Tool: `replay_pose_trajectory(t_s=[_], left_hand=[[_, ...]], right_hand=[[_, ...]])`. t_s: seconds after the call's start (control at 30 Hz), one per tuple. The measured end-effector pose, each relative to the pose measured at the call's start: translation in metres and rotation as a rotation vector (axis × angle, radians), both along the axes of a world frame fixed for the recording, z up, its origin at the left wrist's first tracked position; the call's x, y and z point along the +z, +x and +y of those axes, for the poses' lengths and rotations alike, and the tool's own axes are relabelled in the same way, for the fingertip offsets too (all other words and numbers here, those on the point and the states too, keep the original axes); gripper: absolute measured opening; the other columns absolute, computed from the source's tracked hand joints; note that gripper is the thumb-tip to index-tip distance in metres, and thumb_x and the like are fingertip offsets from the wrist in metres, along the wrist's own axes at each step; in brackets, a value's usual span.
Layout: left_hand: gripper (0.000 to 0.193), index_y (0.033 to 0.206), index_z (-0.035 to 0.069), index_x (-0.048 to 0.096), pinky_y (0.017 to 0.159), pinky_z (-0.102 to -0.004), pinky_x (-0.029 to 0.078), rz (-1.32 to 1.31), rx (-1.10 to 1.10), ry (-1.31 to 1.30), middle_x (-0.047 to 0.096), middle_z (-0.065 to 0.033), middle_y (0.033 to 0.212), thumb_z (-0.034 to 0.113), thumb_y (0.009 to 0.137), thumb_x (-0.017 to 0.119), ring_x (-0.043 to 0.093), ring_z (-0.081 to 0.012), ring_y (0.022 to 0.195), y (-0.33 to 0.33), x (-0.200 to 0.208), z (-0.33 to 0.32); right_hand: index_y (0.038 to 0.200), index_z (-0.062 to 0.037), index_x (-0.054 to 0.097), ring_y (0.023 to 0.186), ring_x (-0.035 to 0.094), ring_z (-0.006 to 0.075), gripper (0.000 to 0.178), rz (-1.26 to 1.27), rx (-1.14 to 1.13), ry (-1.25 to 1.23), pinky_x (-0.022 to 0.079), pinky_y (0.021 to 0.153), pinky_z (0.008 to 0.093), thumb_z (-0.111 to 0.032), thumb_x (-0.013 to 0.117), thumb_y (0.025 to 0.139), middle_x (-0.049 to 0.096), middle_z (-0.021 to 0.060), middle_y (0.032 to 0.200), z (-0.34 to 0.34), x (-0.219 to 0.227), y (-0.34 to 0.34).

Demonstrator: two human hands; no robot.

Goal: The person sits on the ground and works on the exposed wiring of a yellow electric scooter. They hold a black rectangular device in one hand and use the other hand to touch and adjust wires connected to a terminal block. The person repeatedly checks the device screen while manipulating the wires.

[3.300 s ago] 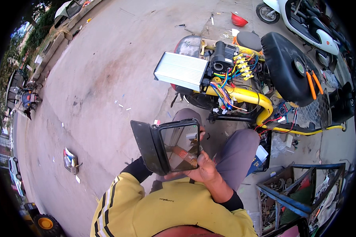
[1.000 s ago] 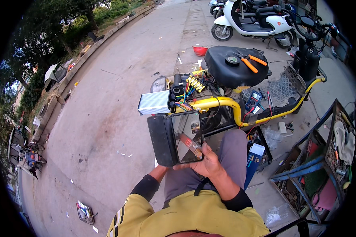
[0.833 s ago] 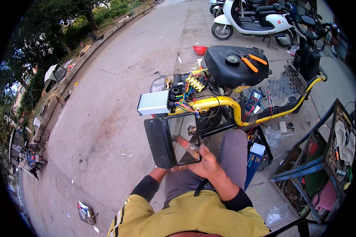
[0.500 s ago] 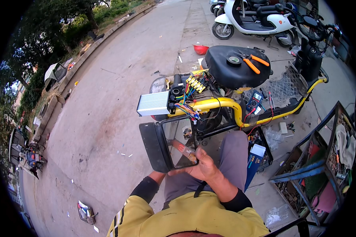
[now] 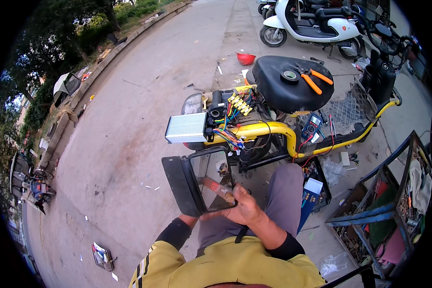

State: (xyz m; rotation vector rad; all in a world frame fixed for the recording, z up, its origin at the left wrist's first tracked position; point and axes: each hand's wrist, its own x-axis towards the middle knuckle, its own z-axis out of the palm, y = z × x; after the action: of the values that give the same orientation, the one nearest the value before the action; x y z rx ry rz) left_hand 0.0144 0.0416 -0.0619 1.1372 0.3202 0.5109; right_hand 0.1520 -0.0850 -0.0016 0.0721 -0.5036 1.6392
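A stripped yellow scooter (image 5: 261, 129) is stood across the middle, and a white scooter (image 5: 342, 32) is seen well beyond it. An open metal rack (image 5: 365, 217), filled with odds and ends, is placed at the right. On the yellow scooter a black seat (image 5: 288, 97) is rested. Nearer the wearer, just before the yellow scooter, a device (image 5: 211, 185) is held up in a dark case (image 5: 180, 187), whose cover is folded out to the left. By the right hand (image 5: 247, 209) its lower right corner is gripped, the thumb being curled against the edge and the fingers tucked mostly out of sight below. The left hand (image 5: 189, 220) is nearly all covered by the case; how far its fingers are opened, and whether anything is grasped, cannot be told. A ribbed silver box (image 5: 186, 127) is set at the yellow scooter's left end, with coloured wires (image 5: 228, 138) bunched beside it. A meter (image 5: 312, 126) is laid near the seat. Orange-handled pliers (image 5: 312, 85) and a small ring (image 5: 283, 77) are rested upon the seat.
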Motion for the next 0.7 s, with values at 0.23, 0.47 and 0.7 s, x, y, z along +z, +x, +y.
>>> replay_pose_trajectory(t_s=[0.23,0.47,0.7], left_hand=[[0.067,0.166,0.006,0.03,0.13,-0.0432,0.033,-0.066,-0.045,-0.134,0.04,-0.0142,0.164,0.021,0.108,0.061,0.04,-0.0261,0.153,-0.011,0.017,-0.005],[0.06,0.16,0.005,0.04,0.124,-0.0418,0.041,0.113,0.036,0.127,0.05,-0.0136,0.154,0.021,0.106,0.063,0.049,-0.0254,0.146,-0.008,0.036,-0.001],[0.057,0.154,0.004,0.044,0.118,-0.0416,0.043,0.193,0.099,0.3,0.054,-0.013,0.148,0.021,0.104,0.065,0.052,-0.0256,0.139,-0.005,0.019,0.024]], right_hand=[[0.167,-0.0199,0.03,0.15,0.047,0.0388,0.055,0.124,0.05,0.025,0.048,0.109,0.0744,-0.035,0.046,0.116,0.032,0.0151,0.172,0.006,-0.011,-0.004],[0.165,-0.0098,0.034,0.152,0.046,0.0352,0.053,0.168,0.128,0.023,0.044,0.117,0.0645,-0.028,0.046,0.117,0.042,0.0138,0.168,0.025,-0.045,-0.001],[0.165,-0.0061,0.033,0.155,0.039,0.0433,0.056,0.243,0.181,0.058,0.036,0.121,0.0741,-0.024,0.049,0.115,0.038,0.0186,0.169,0.051,-0.046,0.01]])
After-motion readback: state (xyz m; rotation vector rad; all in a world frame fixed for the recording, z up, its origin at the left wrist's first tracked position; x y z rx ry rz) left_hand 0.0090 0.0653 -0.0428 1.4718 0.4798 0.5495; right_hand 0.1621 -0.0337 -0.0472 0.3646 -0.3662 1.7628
